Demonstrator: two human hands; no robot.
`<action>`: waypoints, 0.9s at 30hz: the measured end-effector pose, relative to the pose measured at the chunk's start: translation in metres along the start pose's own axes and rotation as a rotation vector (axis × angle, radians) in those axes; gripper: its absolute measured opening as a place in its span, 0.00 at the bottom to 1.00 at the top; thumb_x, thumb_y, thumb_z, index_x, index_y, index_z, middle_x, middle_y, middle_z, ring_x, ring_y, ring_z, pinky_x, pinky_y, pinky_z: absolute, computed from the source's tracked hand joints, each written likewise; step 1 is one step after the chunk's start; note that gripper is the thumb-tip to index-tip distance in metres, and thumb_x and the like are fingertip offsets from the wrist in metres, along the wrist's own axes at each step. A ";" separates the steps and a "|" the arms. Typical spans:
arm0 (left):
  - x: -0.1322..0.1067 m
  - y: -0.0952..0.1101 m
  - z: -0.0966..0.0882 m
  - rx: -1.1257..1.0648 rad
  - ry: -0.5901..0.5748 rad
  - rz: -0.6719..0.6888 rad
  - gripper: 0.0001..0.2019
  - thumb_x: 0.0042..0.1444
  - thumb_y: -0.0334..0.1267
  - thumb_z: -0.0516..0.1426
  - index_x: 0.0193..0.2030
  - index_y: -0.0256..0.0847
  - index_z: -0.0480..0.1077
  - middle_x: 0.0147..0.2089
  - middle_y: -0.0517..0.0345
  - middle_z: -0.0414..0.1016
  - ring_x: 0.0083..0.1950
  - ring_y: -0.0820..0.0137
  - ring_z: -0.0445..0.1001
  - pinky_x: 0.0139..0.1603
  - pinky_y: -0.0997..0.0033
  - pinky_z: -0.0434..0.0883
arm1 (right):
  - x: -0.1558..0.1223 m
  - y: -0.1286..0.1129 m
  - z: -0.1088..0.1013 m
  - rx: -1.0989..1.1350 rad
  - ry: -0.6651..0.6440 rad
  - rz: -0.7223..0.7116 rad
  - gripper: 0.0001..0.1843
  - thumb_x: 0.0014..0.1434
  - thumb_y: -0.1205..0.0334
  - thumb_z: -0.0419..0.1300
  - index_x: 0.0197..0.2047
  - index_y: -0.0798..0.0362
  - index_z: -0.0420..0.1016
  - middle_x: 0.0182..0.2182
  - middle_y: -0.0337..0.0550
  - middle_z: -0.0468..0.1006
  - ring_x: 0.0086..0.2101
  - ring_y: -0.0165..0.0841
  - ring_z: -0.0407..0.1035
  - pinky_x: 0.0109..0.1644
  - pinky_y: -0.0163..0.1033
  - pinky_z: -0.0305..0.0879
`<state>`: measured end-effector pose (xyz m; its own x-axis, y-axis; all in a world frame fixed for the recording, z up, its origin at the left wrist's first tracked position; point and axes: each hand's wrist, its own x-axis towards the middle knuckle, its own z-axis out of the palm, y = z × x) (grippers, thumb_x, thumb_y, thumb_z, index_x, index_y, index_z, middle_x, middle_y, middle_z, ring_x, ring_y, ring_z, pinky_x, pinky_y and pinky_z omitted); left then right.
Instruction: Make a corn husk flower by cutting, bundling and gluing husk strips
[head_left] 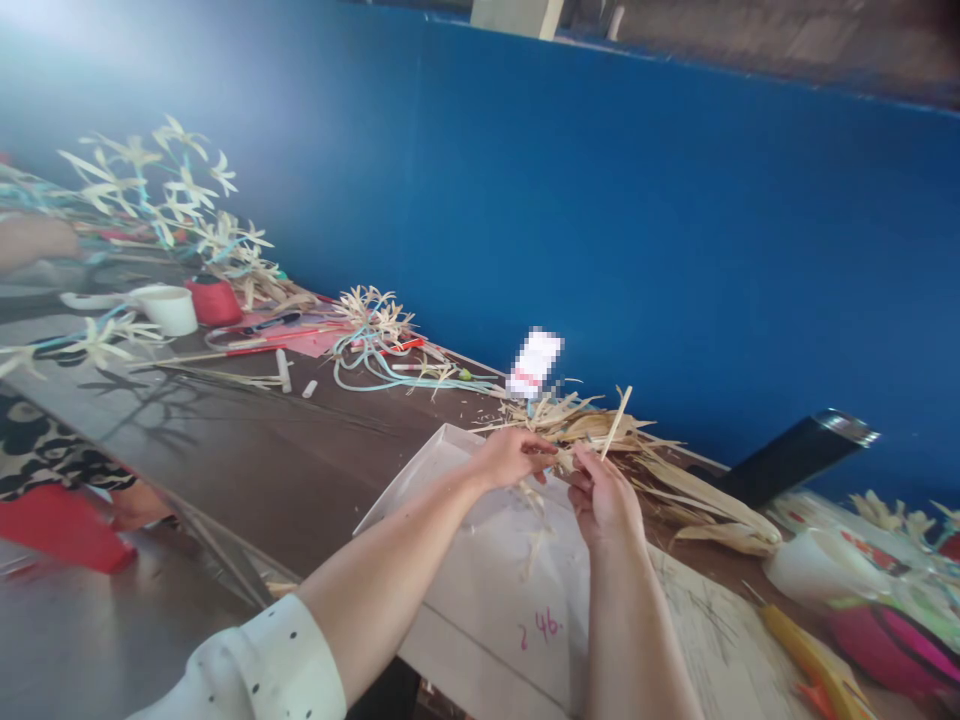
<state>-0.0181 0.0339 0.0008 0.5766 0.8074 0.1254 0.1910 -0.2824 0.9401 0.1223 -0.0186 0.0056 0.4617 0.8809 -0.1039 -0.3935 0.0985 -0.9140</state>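
My left hand and my right hand meet above a white board, both pinched on a thin strip of dried corn husk that sticks up between them. The fingers of each hand are curled closed around the husk piece. Right behind my hands lies a heap of dried husks. Small husk scraps lie on the board under my hands.
Finished husk flowers stand at the far left, near a white cup and a red spool. Light blue cords and sticks lie mid-table. A black cylinder, a yellow tool and a pink object are at right. A blue wall runs behind.
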 end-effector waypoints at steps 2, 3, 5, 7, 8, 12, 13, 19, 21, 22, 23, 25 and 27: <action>0.000 -0.001 0.001 0.000 0.025 0.028 0.22 0.48 0.51 0.55 0.46 0.40 0.73 0.30 0.57 0.76 0.32 0.71 0.71 0.31 0.76 0.64 | 0.000 0.000 0.000 -0.014 -0.004 -0.010 0.16 0.36 0.61 0.70 0.26 0.56 0.68 0.18 0.30 0.64 0.14 0.17 0.49 0.12 0.26 0.38; 0.001 -0.001 0.001 0.005 0.046 0.052 0.21 0.47 0.50 0.56 0.44 0.40 0.73 0.31 0.57 0.76 0.32 0.72 0.71 0.32 0.76 0.64 | 0.000 0.001 0.001 -0.021 -0.005 -0.015 0.16 0.36 0.61 0.70 0.26 0.56 0.68 0.18 0.30 0.64 0.14 0.17 0.49 0.12 0.26 0.38; 0.001 0.000 0.002 0.003 0.075 0.085 0.19 0.46 0.49 0.58 0.41 0.40 0.74 0.35 0.57 0.76 0.35 0.71 0.72 0.35 0.76 0.65 | 0.000 0.001 0.002 -0.033 -0.008 -0.017 0.15 0.37 0.60 0.70 0.26 0.56 0.69 0.17 0.30 0.64 0.14 0.17 0.49 0.13 0.26 0.37; 0.001 0.001 0.002 -0.012 0.090 0.089 0.16 0.46 0.48 0.57 0.38 0.40 0.75 0.36 0.58 0.76 0.37 0.71 0.72 0.37 0.76 0.64 | -0.001 0.002 0.002 -0.045 -0.015 -0.014 0.15 0.37 0.60 0.70 0.26 0.57 0.70 0.17 0.30 0.63 0.15 0.17 0.48 0.13 0.26 0.37; 0.001 0.001 0.002 -0.018 0.099 0.082 0.15 0.47 0.47 0.57 0.36 0.39 0.75 0.35 0.58 0.76 0.37 0.71 0.72 0.37 0.76 0.64 | -0.001 0.003 0.002 -0.049 -0.018 -0.013 0.15 0.37 0.60 0.70 0.27 0.57 0.70 0.17 0.30 0.63 0.15 0.17 0.48 0.13 0.26 0.37; 0.000 0.003 0.001 -0.044 0.151 0.018 0.15 0.46 0.48 0.57 0.34 0.38 0.75 0.32 0.58 0.76 0.35 0.72 0.71 0.35 0.75 0.64 | -0.002 0.003 0.002 -0.056 -0.050 -0.015 0.15 0.38 0.60 0.70 0.25 0.57 0.70 0.17 0.31 0.62 0.15 0.17 0.47 0.13 0.25 0.37; -0.001 0.003 0.000 -0.060 0.158 0.000 0.15 0.46 0.47 0.57 0.34 0.38 0.74 0.32 0.58 0.75 0.35 0.72 0.71 0.35 0.75 0.64 | -0.002 0.004 0.002 -0.058 -0.061 -0.010 0.15 0.38 0.59 0.70 0.25 0.57 0.70 0.18 0.31 0.63 0.15 0.17 0.47 0.13 0.25 0.37; -0.002 0.006 0.000 -0.070 0.169 -0.036 0.14 0.49 0.46 0.54 0.32 0.36 0.73 0.31 0.58 0.75 0.33 0.73 0.70 0.35 0.75 0.63 | -0.001 0.005 0.003 -0.070 -0.112 0.039 0.15 0.38 0.59 0.70 0.26 0.57 0.70 0.18 0.32 0.65 0.15 0.17 0.48 0.13 0.25 0.36; -0.003 0.007 0.000 -0.061 0.160 -0.023 0.15 0.51 0.45 0.53 0.32 0.36 0.73 0.31 0.58 0.75 0.32 0.74 0.69 0.34 0.75 0.63 | 0.000 0.005 0.003 -0.067 -0.121 0.045 0.15 0.38 0.59 0.70 0.25 0.57 0.69 0.18 0.32 0.64 0.15 0.17 0.47 0.13 0.25 0.36; -0.003 0.008 -0.001 -0.062 0.152 -0.018 0.15 0.51 0.45 0.52 0.32 0.35 0.73 0.30 0.58 0.75 0.32 0.74 0.69 0.34 0.75 0.63 | 0.000 0.005 0.003 -0.063 -0.120 0.043 0.16 0.38 0.59 0.70 0.25 0.57 0.69 0.18 0.32 0.64 0.15 0.17 0.47 0.13 0.25 0.36; -0.003 0.008 -0.001 -0.062 0.145 -0.016 0.15 0.52 0.45 0.52 0.32 0.35 0.73 0.30 0.58 0.74 0.31 0.74 0.68 0.34 0.76 0.63 | 0.000 0.006 0.003 -0.059 -0.116 0.040 0.16 0.38 0.59 0.70 0.24 0.57 0.68 0.18 0.32 0.64 0.15 0.17 0.48 0.13 0.25 0.36; -0.002 0.008 -0.001 -0.066 0.127 -0.018 0.16 0.53 0.45 0.51 0.34 0.35 0.73 0.30 0.58 0.74 0.29 0.75 0.67 0.32 0.76 0.63 | 0.000 0.006 0.002 -0.051 -0.103 0.028 0.16 0.39 0.58 0.69 0.24 0.57 0.68 0.18 0.32 0.65 0.15 0.17 0.48 0.13 0.26 0.37; -0.002 0.008 0.000 -0.069 0.112 -0.030 0.17 0.55 0.44 0.49 0.38 0.36 0.73 0.33 0.57 0.75 0.29 0.75 0.68 0.31 0.76 0.64 | 0.001 0.005 0.002 -0.046 -0.088 0.012 0.16 0.39 0.57 0.69 0.24 0.57 0.68 0.18 0.32 0.64 0.15 0.17 0.48 0.13 0.26 0.37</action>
<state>-0.0181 0.0304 0.0079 0.4787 0.8687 0.1275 0.1493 -0.2237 0.9632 0.1191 -0.0165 0.0015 0.3848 0.9194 -0.0814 -0.3604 0.0685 -0.9303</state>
